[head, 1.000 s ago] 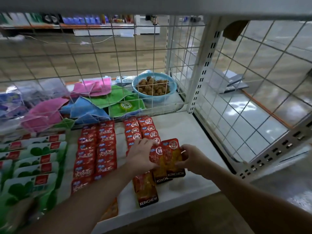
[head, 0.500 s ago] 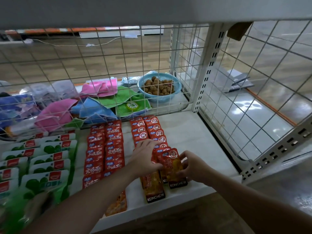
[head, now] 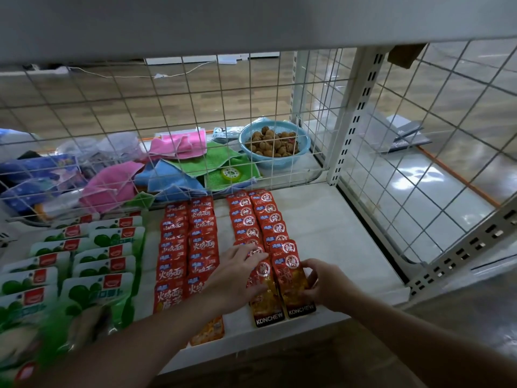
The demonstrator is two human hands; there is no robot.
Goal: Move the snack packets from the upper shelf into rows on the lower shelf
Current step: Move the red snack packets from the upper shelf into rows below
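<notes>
Both hands are now pressing the two front snack packets point(head: 279, 289) flat on the lower shelf point(head: 349, 261); earlier they were lifted. Left hand point(head: 237, 273) lying open on top, right hand point(head: 324, 284) pinching the edge. Row is nearly settled.

Two bare forearms reach into view from the lower edge, both uncovered from elbow to wrist, with no sleeve cuff visible on either. The left hand point(head: 237, 278) and the right hand point(head: 324, 284) are ungloved, fingers slender, nails short and unpainted as far as the blur allows. No ring, watch, bracelet or band shows on either wrist or finger.
</notes>
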